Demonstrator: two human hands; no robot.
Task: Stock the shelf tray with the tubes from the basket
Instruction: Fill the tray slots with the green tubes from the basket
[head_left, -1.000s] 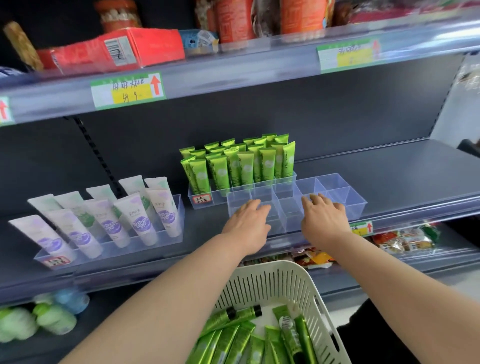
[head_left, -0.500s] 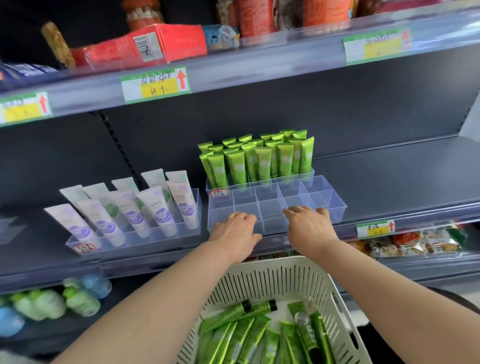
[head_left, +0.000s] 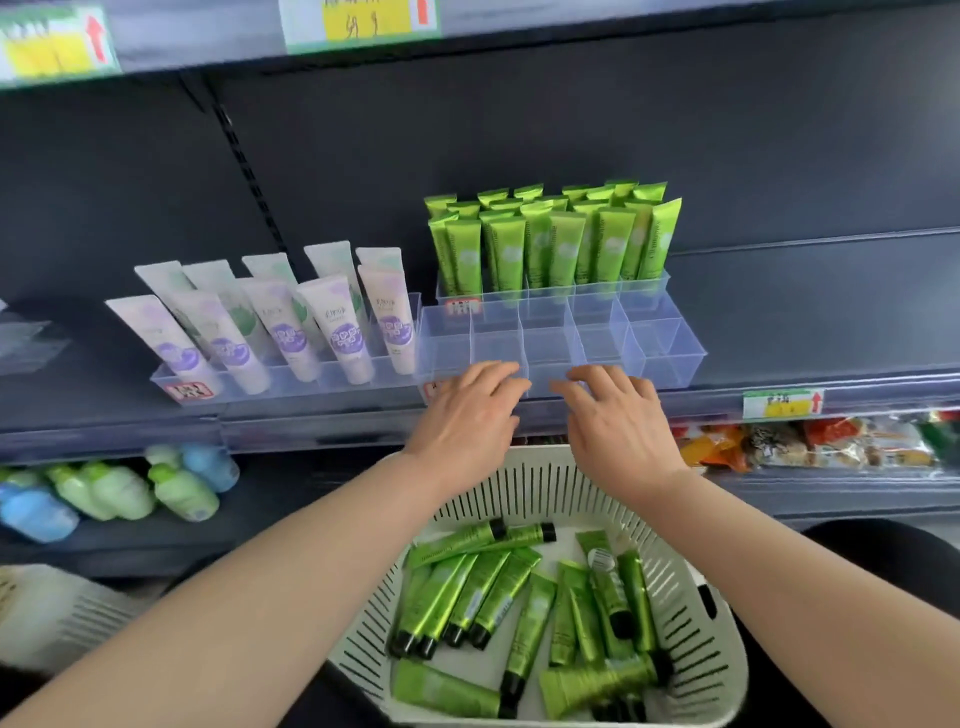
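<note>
A clear divided tray (head_left: 667, 345) with empty compartments sits at the front edge of the middle shelf. My left hand (head_left: 467, 410) and my right hand (head_left: 613, 415) rest side by side on its front wall, fingers spread and fairly straight, holding nothing. Behind it a second clear tray (head_left: 644, 283) carries several upright green tubes (head_left: 561, 244). Below my wrists a white slotted basket (head_left: 691, 592) holds several loose green tubes (head_left: 483, 587) with black caps, lying flat.
Left of the empty tray stands a tray of white and purple tubes (head_left: 291, 322). The lower shelf carries green and blue bottles (head_left: 124, 488) on the left and snack packets (head_left: 810, 441) on the right. A price tag (head_left: 782, 402) is on the shelf lip.
The empty tray has slid left along the shelf edge toward the white-tube tray, with both hands still on its front. The view has tilted downward, showing more of the basket.
</note>
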